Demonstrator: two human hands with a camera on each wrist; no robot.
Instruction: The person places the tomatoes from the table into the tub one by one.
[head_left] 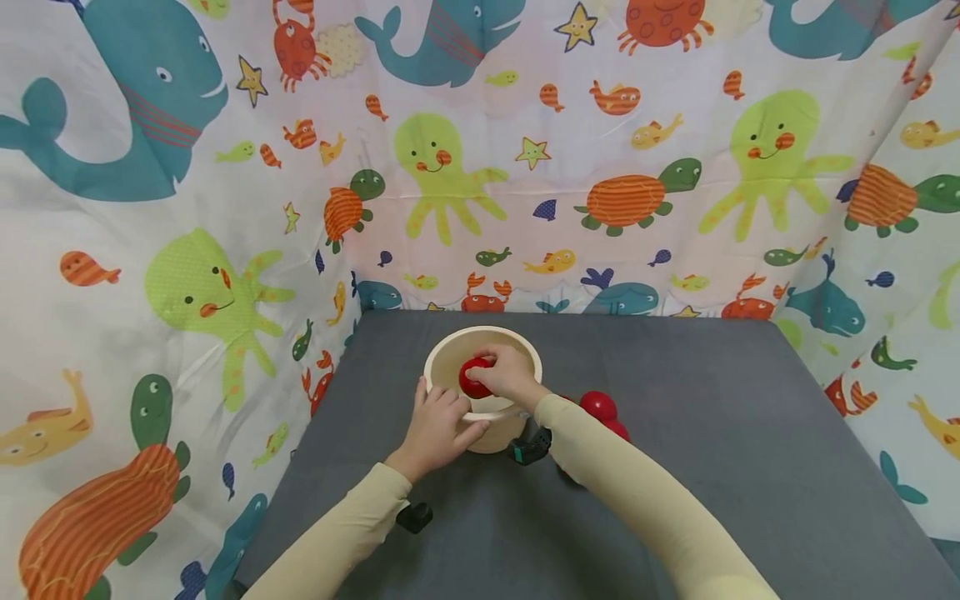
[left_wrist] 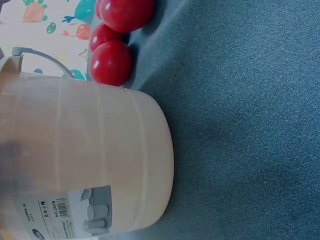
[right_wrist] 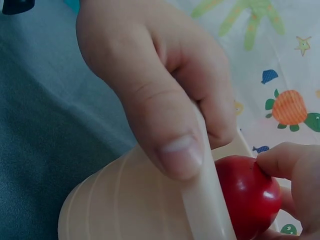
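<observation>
A cream plastic bucket (head_left: 491, 442) stands upright on the grey cloth; its ribbed side and paper label (left_wrist: 65, 212) face the left wrist camera. My left hand (head_left: 441, 427) grips the near-left rim, with the thumb (right_wrist: 181, 157) against the outside and the fingers over the edge. My right hand (head_left: 512, 373) reaches into the bucket mouth, pinching a shiny red ball (head_left: 474, 379) between thumb and fingers. In the right wrist view the red ball (right_wrist: 247, 197) shows just inside the rim, partly hidden by that rim.
More red balls (head_left: 598, 406) lie on the cloth right of the bucket, partly behind my right sleeve; the left wrist view shows several red balls (left_wrist: 111, 63) there. A grey handle (left_wrist: 42, 54) arcs off the bucket. A sea-animal curtain (head_left: 487, 208) encloses the grey table (head_left: 712, 433).
</observation>
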